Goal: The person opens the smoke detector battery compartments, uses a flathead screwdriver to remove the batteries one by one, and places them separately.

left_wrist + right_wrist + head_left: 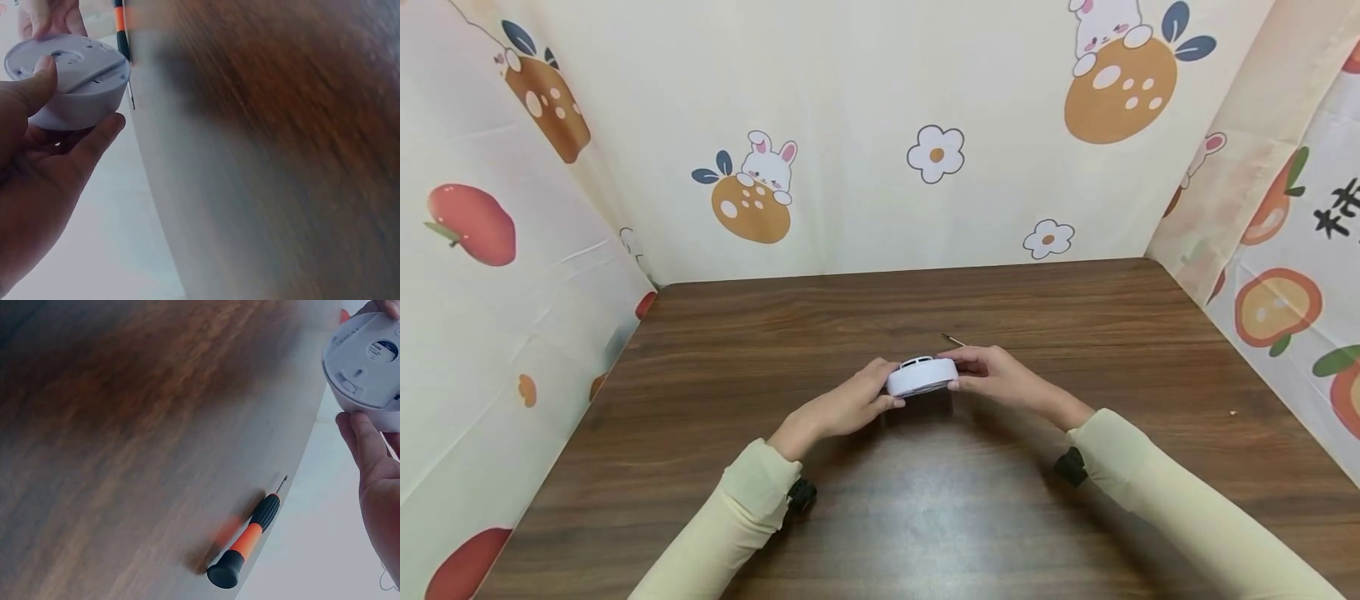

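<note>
A white round smoke detector [922, 377] is held up over the table between both hands. My left hand [848, 404] grips its left side, with the thumb [45, 78] on the flat back face and fingers under the rim. The right hand [1006, 381] pinches the opposite side. The right wrist view shows a round opening with a printed label in the back face. A screwdriver [247, 540] with an orange and black handle lies on the table by the right hand. In the head view its handle is hidden behind that hand.
The brown wood-grain table [760, 333] is walled by patterned curtains [865, 100] at the back and both sides. A tiny light speck [1233, 413] lies on the table at the right. Dark wrist straps [802, 495] show below both sleeves.
</note>
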{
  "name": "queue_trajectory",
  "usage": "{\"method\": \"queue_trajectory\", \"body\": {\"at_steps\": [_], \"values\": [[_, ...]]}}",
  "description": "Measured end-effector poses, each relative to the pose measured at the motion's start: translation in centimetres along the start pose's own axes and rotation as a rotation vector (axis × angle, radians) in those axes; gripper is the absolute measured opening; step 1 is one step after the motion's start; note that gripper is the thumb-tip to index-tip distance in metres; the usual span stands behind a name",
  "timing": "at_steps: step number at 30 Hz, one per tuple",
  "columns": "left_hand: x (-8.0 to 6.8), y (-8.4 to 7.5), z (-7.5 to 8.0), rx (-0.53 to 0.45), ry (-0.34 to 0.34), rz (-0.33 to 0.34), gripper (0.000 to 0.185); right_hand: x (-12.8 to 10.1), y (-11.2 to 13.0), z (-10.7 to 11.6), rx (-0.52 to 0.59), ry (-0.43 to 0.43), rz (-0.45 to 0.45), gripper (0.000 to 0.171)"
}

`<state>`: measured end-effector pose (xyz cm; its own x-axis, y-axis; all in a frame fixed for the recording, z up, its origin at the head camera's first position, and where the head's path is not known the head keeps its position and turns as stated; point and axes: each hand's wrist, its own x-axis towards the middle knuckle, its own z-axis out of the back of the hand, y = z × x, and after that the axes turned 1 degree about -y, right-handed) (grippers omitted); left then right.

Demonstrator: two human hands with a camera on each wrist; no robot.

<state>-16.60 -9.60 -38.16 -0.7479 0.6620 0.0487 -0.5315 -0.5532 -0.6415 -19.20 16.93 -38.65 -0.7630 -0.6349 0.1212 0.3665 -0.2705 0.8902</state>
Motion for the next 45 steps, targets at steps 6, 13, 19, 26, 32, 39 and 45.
{"method": "queue_trajectory", "body": {"at_steps": [6,13,19,26,32,39,45], "values": [[0.0,0.2,-0.1,0.019,-0.065,-0.025,0.03,0.0,-0.3,0.1,-0.025,-0.013,0.026,0.037],[0.1,0.2,-0.1,0.028,-0.116,-0.015,0.028,0.2,-0.1,-0.3,-0.033,-0.063,0.016,0.035],[0.1,0.0,0.0,-0.018,-0.105,0.028,0.038,0.6,0.0,-0.6,-0.04,-0.126,-0.036,0.031],[-0.1,-0.2,-0.1,-0.046,-0.087,0.063,0.049,1.0,0.3,-0.7,-0.022,-0.154,-0.09,0.028],[-0.3,-0.3,-0.1,-0.05,-0.064,0.09,0.065,1.3,0.5,-0.8,-0.047,-0.159,-0.101,0.026],[-0.3,-0.1,-0.2,-0.058,-0.034,0.14,0.069,1.8,0.5,-1.1,-0.081,-0.195,-0.154,0.026],[-0.3,-0.1,-0.5,-0.108,-0.003,0.163,0.068,2.2,0.3,-1.5,-0.131,-0.204,-0.209,0.027]]}}
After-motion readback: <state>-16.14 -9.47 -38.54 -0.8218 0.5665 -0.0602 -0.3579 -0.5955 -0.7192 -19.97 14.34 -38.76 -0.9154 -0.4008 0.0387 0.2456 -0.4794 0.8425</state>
